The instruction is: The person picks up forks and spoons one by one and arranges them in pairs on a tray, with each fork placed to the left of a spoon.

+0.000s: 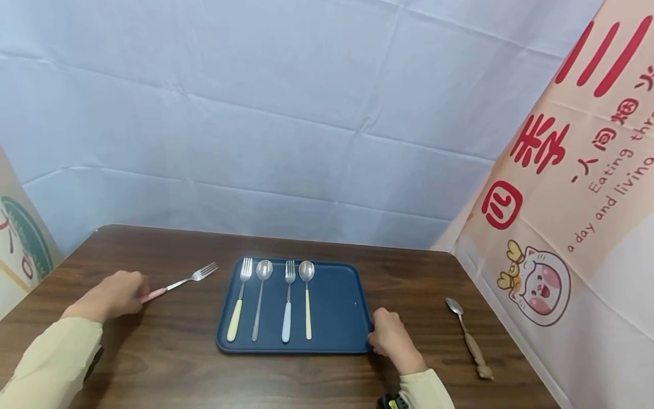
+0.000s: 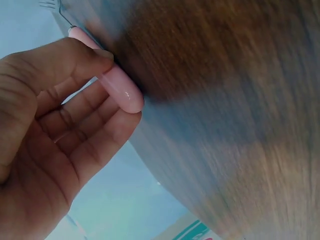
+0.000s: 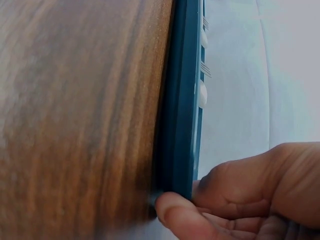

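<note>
In the head view my left hand is at the left of the table, pinching the pink handle of a fork. The left wrist view shows the thumb and fingers on that pink handle; the tines point away from the hand. My right hand grips the right edge of a blue tray, thumb and fingers on its rim. On the tray lie a yellow-handled fork, a silver spoon, a blue-handled fork and a spoon with a pale yellow handle, side by side.
A spoon with a wooden, figure-ended handle lies on the brown table right of the tray. White cloth hangs behind the table, and a printed banner hangs at the right.
</note>
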